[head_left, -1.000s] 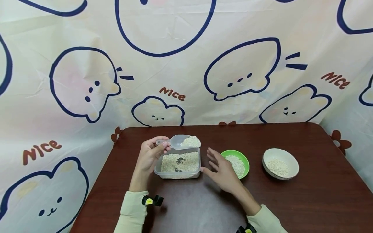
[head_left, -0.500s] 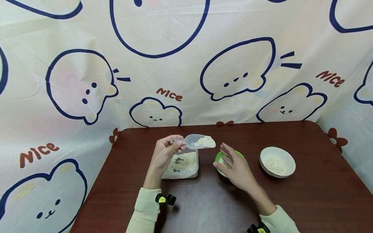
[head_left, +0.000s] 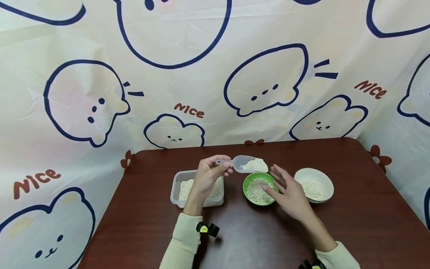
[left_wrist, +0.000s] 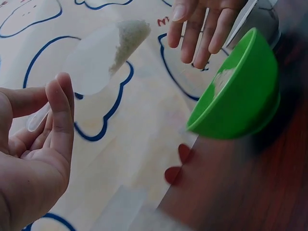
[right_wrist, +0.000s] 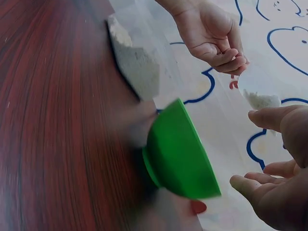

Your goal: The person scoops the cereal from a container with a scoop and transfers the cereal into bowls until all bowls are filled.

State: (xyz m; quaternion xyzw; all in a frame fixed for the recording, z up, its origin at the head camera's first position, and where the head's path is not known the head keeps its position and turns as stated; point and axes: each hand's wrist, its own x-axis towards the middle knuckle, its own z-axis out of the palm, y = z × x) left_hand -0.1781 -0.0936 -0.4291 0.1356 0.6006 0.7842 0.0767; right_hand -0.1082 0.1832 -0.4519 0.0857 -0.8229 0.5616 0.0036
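Note:
My left hand (head_left: 209, 178) pinches the handle of a clear plastic scoop (head_left: 239, 163) between thumb and fingers. Pale, oat-like flakes (head_left: 256, 165) are heaped toward the scoop's front end. In the head view the scoop is held level, its front overlapping the far rim of a green bowl (head_left: 245, 184). More such flakes lie in that bowl; the left wrist view shows its smooth green wall (left_wrist: 248, 98). My right hand (head_left: 293, 197) hovers just right of the green bowl, fingers spread and relaxed, holding nothing. It partly covers the bowl's right side.
A clear plastic box (head_left: 175, 188) of flakes stands left of the green bowl, partly hidden behind my left hand. To the right is a white bowl (head_left: 327, 181), also with flakes. The brown table (head_left: 248, 239) ends at a patterned cloth (head_left: 215, 89) behind.
My left hand has carried the loaded scoop rightward from above the plastic box to the green bowl. My right hand has shifted right as well, still relaxed. The camera view has turned slightly right.

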